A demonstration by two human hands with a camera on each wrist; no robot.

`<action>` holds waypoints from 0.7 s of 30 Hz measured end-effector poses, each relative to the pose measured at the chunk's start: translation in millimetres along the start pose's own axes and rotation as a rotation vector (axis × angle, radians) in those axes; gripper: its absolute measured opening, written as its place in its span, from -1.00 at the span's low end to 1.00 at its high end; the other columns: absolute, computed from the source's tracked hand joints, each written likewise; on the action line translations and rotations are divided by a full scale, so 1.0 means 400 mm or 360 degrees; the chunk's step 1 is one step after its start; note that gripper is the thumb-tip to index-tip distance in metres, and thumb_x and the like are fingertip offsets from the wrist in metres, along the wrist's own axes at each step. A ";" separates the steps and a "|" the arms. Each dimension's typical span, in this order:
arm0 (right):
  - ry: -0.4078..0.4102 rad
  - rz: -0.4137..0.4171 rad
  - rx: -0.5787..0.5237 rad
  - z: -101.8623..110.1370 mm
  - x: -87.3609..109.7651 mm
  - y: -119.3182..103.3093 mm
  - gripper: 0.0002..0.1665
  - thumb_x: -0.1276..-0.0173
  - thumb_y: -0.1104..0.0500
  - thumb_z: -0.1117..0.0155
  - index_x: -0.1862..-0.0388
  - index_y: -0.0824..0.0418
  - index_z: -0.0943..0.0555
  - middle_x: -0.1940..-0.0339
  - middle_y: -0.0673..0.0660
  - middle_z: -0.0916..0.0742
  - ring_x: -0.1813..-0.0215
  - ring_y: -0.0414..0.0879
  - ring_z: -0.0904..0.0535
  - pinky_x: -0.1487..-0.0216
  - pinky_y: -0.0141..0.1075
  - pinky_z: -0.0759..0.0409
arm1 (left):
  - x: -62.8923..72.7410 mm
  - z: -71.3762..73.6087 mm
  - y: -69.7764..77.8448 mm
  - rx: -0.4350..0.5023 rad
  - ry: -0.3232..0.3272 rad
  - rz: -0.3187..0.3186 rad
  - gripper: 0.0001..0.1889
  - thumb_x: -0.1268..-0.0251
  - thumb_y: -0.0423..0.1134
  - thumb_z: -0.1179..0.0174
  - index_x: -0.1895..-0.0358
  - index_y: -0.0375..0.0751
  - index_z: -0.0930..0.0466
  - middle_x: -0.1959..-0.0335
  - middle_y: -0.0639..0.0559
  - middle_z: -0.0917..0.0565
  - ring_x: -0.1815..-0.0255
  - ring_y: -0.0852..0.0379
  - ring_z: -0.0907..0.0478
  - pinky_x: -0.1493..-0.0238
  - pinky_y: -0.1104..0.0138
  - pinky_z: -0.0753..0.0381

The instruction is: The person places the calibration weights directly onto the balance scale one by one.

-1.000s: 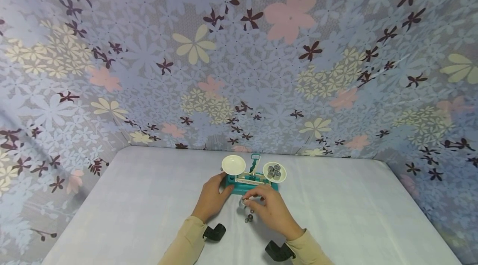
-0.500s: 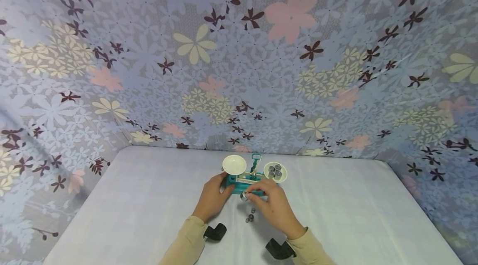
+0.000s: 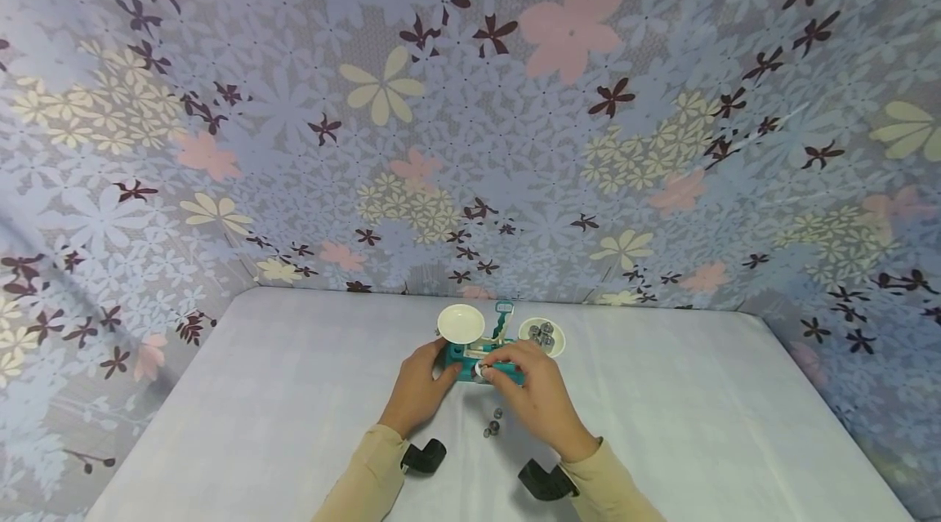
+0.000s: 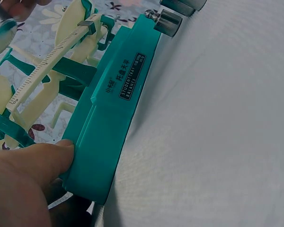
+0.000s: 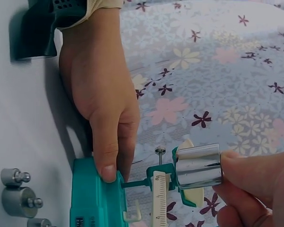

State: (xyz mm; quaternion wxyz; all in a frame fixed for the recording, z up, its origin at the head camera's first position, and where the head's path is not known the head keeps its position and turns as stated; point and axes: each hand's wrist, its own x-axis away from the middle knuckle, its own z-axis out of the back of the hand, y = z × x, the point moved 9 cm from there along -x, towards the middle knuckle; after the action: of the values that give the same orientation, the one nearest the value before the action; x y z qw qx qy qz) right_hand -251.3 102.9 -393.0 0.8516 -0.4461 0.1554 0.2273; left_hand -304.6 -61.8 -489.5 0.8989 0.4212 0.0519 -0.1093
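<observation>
A green tray balance [image 4: 109, 113] stands on the table. My left hand [image 3: 417, 388] grips the left end of its base, thumb on the front side and fingers behind. My right hand [image 3: 540, 399] pinches a shiny cylindrical weight [image 5: 199, 165] between thumb and fingers, raised in front of the balance's white scale beam [image 5: 160, 198]. No weights lie on the left white pan [image 3: 461, 324]. Several metal weights [image 3: 542, 333] stand together on the right white pan [image 3: 557, 340], partly behind my right fingers.
Several loose knobbed weights [image 3: 494, 428] stand on the white-covered table [image 3: 294, 391] in front of the balance, left of my right wrist. Flower-patterned fabric [image 3: 470, 138] rises behind the table's far edge. A black wrist mount [image 3: 546, 479] sits below my right hand.
My right hand has lifted the weight from near the loose weights and carried it forward, up to the front of the balance. My left hand keeps its grip on the base.
</observation>
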 end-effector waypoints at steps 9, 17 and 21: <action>0.0043 0.0026 0.0032 -0.003 -0.017 -0.008 -0.91 -0.34 0.12 -0.43 0.19 -0.01 -0.74 0.23 -0.21 -0.71 0.13 -0.12 -0.58 0.20 -0.14 -0.58 | 0.000 -0.001 -0.007 -0.0002 0.0000 0.0007 -0.41 -0.45 -0.11 -0.22 -0.38 -0.42 -0.40 -0.30 -0.30 -0.53 -0.35 -0.22 -0.45 -0.39 -0.06 -0.43; 0.0078 0.0006 0.0031 -0.004 -0.031 -0.017 -0.90 -0.32 0.16 -0.45 0.19 0.01 -0.75 0.24 -0.20 -0.71 0.11 -0.08 -0.58 0.12 -0.10 -0.58 | -0.003 -0.003 -0.007 -0.0016 0.0000 -0.0013 -0.40 -0.46 -0.09 -0.21 -0.40 -0.41 -0.39 -0.30 -0.29 -0.53 -0.35 -0.21 -0.45 -0.39 -0.06 -0.43; 0.0085 0.0007 0.0027 -0.005 -0.037 -0.021 -0.90 -0.33 0.15 -0.44 0.19 -0.02 -0.75 0.26 -0.21 -0.69 0.14 -0.10 -0.56 0.17 -0.08 -0.58 | -0.003 -0.003 -0.006 -0.0021 0.0001 -0.0017 -0.40 -0.46 -0.09 -0.21 -0.40 -0.40 -0.38 -0.31 -0.29 -0.53 -0.35 -0.21 -0.45 -0.39 -0.06 -0.44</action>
State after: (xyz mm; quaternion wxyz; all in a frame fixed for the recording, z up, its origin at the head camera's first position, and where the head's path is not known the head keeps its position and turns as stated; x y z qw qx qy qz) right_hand -259.6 93.6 -381.4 0.8504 -0.4445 0.1810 0.2157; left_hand -306.4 -62.3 -491.7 0.9010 0.4151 0.0551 -0.1136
